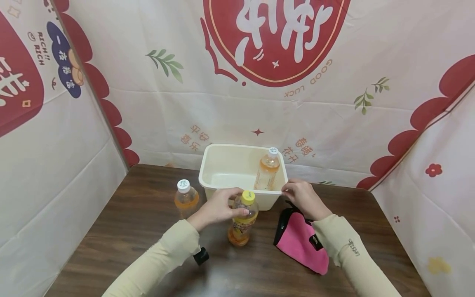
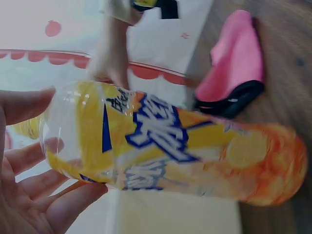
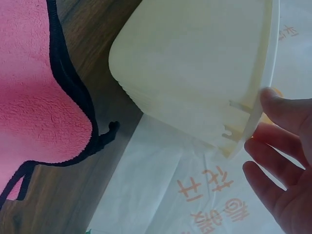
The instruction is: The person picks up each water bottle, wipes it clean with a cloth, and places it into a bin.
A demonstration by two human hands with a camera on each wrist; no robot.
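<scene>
Left hand [image 1: 222,206] gripping yellow-capped bottle [image 1: 243,225] by shoulder, fingers half-curled; right hand [image 1: 305,198] pinching cream bin [image 1: 269,201] by rim; bottle probably feeling light, slick, shoulder suiting grip.

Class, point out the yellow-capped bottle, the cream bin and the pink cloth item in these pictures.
Yellow-capped bottle [image 2: 173,145]: left wrist view, on its printed label.
Cream bin [image 3: 190,66]: right wrist view, on its outer wall.
Pink cloth item [image 1: 301,242]: head view, on its pink fabric.

The left sleeve [image 1: 159,259] and right sleeve [image 1: 358,262] are long and pale yellow, with soft wrinkles. Dark writing [image 1: 354,247] sits on the right one (too tiny to read well). The left hand [image 1: 221,207] and right hand [image 1: 305,199] are bare.
</scene>
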